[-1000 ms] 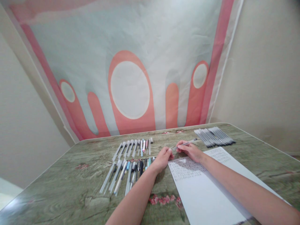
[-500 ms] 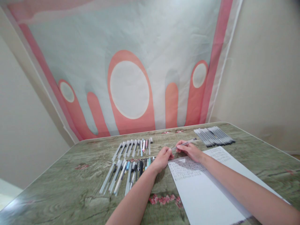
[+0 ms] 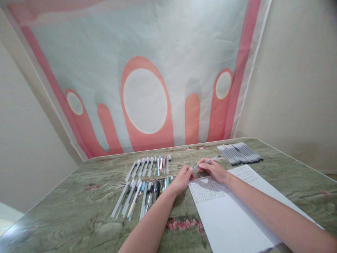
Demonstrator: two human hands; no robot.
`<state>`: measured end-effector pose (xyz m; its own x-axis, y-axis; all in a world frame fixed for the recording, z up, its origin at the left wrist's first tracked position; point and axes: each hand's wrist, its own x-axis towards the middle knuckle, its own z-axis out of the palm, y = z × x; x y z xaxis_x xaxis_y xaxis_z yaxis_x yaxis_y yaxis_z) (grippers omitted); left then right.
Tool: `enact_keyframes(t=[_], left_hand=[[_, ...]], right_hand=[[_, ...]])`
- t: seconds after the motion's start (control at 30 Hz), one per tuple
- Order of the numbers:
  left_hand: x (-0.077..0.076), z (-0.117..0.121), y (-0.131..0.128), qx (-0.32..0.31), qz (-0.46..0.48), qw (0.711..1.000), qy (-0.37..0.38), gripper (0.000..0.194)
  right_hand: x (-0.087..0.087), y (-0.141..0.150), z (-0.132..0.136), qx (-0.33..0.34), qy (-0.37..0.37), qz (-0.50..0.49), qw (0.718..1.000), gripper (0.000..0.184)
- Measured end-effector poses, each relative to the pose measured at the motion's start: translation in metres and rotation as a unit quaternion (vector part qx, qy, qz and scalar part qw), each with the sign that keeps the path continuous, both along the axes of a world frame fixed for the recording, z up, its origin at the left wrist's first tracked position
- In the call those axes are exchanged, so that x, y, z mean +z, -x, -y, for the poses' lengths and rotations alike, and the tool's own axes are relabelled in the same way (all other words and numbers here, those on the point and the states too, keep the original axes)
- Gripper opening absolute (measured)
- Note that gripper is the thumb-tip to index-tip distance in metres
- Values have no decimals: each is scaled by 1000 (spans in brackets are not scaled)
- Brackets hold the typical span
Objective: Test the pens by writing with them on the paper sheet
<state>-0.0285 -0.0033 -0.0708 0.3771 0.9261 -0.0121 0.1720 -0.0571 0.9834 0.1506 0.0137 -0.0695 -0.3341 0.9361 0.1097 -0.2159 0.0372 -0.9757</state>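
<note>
A slim translucent pen (image 3: 212,159) with a dark upper end slants in my right hand (image 3: 212,167), pinched between thumb and fingers just above the paper's far edge. My left hand (image 3: 183,177) is closed beside it at the pen's lower end, thumb on curled fingers. Whatever it may hold is hidden. Below both hands lies a white sheet of paper (image 3: 231,218) with rows of handwriting at its top; my right forearm crosses it. Several clear pens with black ends (image 3: 239,153) lie side by side beyond my right hand.
Left of my hands, two rows of pens lie on the wood-patterned table (image 3: 79,211): a far row (image 3: 143,166) and a nearer row (image 3: 134,200), partly covered by my left forearm. A wall hanging (image 3: 179,63) with coral arches rises behind the table's far edge.
Both hands hold almost the same pose and place. The view has shifted very slightly; nothing has been let go or taken up.
</note>
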Motion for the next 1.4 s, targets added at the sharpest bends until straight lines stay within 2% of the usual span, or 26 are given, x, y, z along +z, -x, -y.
enact_keyframes(t=[0.77,1.07,1.4], left_hand=[[4,2,-1,-11,-55,998,-33,26],[8,2,0,-32,-93,994,-50,28],[10,2,1,-50,-92,994,-43,29]], right_hand=[[-5,-2,-3,-2,-3,8,1000,9],[-7,-4,-4,5,-6,20,1000,7],[-10,-4,-5,12,-29,36,999,6]])
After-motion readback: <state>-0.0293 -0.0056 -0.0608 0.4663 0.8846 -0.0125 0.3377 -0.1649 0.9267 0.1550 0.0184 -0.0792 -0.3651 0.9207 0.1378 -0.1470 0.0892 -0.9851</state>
